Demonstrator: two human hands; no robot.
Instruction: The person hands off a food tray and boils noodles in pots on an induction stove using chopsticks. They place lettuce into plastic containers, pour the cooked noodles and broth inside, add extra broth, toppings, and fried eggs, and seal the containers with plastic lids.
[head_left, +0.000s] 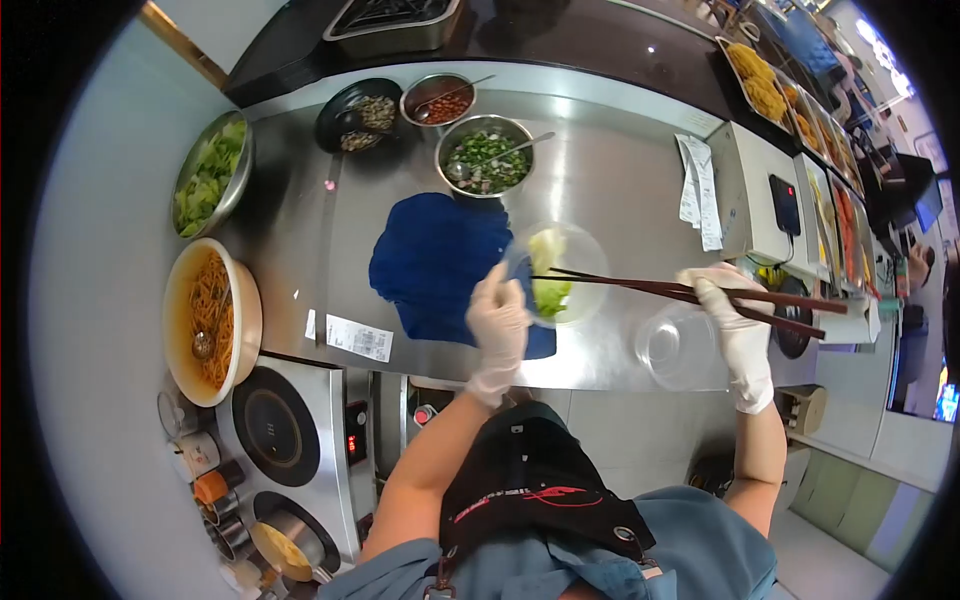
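Long dark-red chopsticks (640,285) over pale-green leafy vegetables (550,296) in a clear round plastic bowl (590,262).
The person's white-gloved right hand (737,325) grips the chopsticks at the bowl's three o'clock; the white-gloved left hand (497,325) is at its rim, around eight o'clock, whether gripping cannot be told. A dark-blue cloth (435,260) lies at nine o'clock, another clear plastic container (672,345) at four.

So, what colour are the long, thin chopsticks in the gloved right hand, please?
The long, thin chopsticks are dark reddish brown; the head view shows this.
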